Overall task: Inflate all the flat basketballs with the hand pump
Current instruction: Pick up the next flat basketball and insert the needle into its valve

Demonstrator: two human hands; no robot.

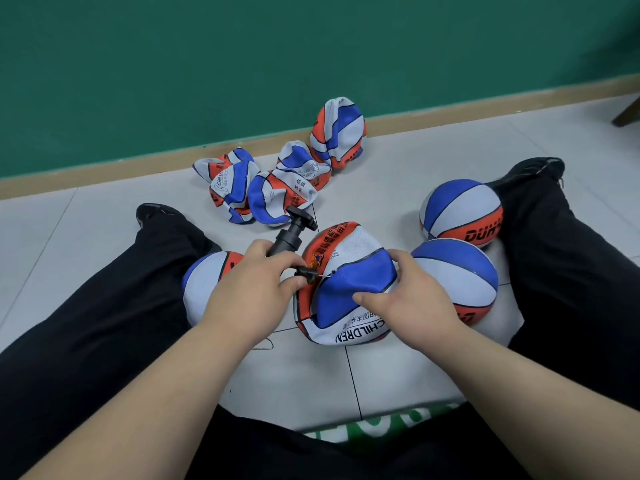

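A flat red, white and blue basketball lies crumpled on the floor between my legs. My right hand presses on its blue panel. My left hand grips the lower end of a black hand pump, whose thin needle touches the ball's blue panel. The pump's T-handle points up and away. Several more flat balls lie heaped near the wall. Three round balls sit close by: one under my left wrist, one right of the flat ball, one farther right.
My black-trousered legs spread to both sides on the pale tiled floor. A green wall with a tan baseboard runs behind the balls. A dark furniture leg shows at the far right.
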